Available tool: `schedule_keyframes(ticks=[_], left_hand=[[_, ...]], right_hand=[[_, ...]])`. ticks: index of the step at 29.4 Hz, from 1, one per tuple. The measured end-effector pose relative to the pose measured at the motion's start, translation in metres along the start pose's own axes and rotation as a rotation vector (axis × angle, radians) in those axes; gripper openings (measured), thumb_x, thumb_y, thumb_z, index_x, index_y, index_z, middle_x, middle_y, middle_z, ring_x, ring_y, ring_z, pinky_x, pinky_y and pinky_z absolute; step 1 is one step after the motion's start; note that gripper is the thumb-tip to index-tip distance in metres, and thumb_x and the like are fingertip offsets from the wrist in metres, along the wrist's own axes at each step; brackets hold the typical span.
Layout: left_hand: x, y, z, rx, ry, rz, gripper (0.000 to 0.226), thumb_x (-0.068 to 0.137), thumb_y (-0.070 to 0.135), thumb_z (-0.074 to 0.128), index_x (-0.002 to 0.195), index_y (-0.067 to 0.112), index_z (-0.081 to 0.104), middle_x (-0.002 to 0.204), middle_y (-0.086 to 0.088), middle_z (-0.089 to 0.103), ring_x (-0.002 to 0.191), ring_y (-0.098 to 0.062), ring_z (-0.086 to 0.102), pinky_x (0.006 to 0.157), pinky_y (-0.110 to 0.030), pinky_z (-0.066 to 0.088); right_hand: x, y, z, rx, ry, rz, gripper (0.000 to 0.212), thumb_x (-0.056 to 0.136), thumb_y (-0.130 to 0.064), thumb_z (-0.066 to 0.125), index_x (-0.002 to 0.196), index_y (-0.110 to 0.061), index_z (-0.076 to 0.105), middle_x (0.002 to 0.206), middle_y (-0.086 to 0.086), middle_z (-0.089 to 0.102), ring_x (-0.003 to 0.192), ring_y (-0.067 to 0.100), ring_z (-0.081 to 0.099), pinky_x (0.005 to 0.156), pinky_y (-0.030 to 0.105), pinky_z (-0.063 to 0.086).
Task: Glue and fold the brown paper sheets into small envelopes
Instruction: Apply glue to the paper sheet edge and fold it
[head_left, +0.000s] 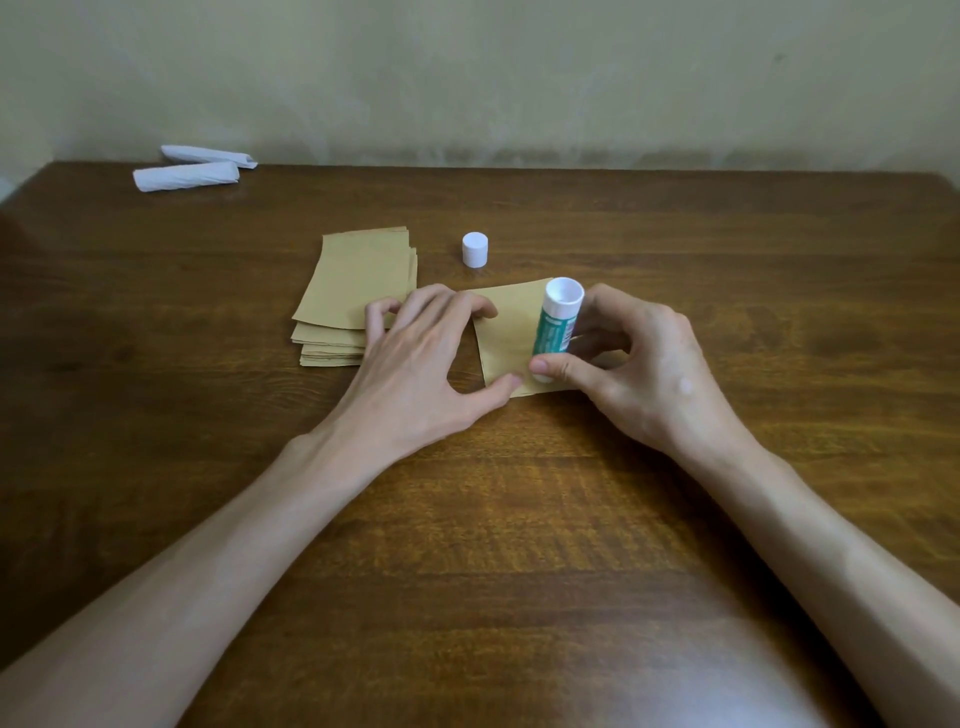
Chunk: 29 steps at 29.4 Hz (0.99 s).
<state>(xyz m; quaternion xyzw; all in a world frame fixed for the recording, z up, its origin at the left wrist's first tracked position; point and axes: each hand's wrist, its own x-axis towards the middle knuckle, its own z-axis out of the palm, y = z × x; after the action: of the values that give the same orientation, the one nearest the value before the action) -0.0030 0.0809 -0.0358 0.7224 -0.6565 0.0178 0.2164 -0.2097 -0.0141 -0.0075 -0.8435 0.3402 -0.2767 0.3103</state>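
Fingers (605, 312) and thumb of your right hand (649, 364) are curled round the glue stick (556, 325), holding it nearly upright. Its lower end is down on the brown sheet (506, 332), close to the sheet's near edge. Your thumb hides the tip, so I cannot tell whether glue is actually touching paper. Your left hand (415, 364) lies spread over the sheet's left side, grasping nothing; a fingertip sits at the sheet's far left corner and the thumb presses its near left corner.

The sheet lies flat on the table (519, 519), between your two hands. Left of the sheet, just beside it, sits the stack of brown sheets (353, 291), slightly fanned. Beyond the sheet's far edge stands the white cap (475, 249), well apart from the stick. Far beyond and left of the sheet, at the table's back edge, lie two white paper rolls (187, 174).

Expect the sheet to be very light and thin. It will likely skid or lift with the stick's drag, so pin it flat with your fingertips at the corners and edge, as your left hand does, rather than pinching it. It should crease easily and could wrinkle or tear where glue dampens it, so use light strokes. The stick looks rigid and smooth; grip it low on the barrel for control. This looks like the gluing step, with the folding not yet done.
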Motion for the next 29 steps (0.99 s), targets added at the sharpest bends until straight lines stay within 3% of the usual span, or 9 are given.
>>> schedule_keyframes(ticks=[10, 18, 23, 29], left_hand=[[0.000, 0.001, 0.000, 0.006, 0.002, 0.000, 0.068, 0.082, 0.078, 0.044, 0.133, 0.033, 0.051, 0.136, 0.013, 0.055, 0.139, -0.009, 0.038, 0.107, -0.038, 0.021], [0.000, 0.000, 0.000, 0.005, 0.012, 0.004, 0.067, 0.082, 0.077, 0.045, 0.132, 0.033, 0.051, 0.136, 0.013, 0.055, 0.139, -0.008, 0.038, 0.105, -0.035, 0.018], [0.000, 0.000, 0.000, 0.002, 0.014, 0.002, 0.068, 0.082, 0.078, 0.045, 0.133, 0.033, 0.051, 0.137, 0.013, 0.055, 0.140, -0.008, 0.037, 0.104, -0.033, 0.015], [-0.001, 0.000, 0.000, -0.010, 0.009, 0.004, 0.067, 0.082, 0.078, 0.045, 0.132, 0.033, 0.050, 0.136, 0.013, 0.054, 0.141, -0.008, 0.037, 0.106, -0.034, 0.015]], right_hand=[[0.000, 0.001, -0.003, 0.041, -0.152, -0.050, 0.030, 0.095, -0.014, 0.076, 0.117, -0.033, 0.071, 0.117, -0.018, 0.076, 0.117, -0.005, 0.066, 0.104, 0.026, 0.055], [-0.005, -0.004, -0.007, -0.069, -0.098, -0.071, 0.033, 0.090, -0.034, 0.081, 0.121, -0.030, 0.071, 0.113, -0.019, 0.075, 0.108, -0.007, 0.068, 0.092, 0.012, 0.053], [-0.008, -0.005, -0.007, -0.091, -0.094, -0.061, 0.025, 0.092, -0.023, 0.080, 0.114, -0.029, 0.072, 0.100, -0.031, 0.068, 0.098, -0.021, 0.061, 0.085, 0.000, 0.045], [-0.010, -0.003, -0.014, -0.113, -0.091, -0.030, 0.025, 0.092, -0.015, 0.079, 0.115, -0.023, 0.073, 0.105, -0.025, 0.067, 0.108, -0.012, 0.057, 0.084, -0.004, 0.039]])
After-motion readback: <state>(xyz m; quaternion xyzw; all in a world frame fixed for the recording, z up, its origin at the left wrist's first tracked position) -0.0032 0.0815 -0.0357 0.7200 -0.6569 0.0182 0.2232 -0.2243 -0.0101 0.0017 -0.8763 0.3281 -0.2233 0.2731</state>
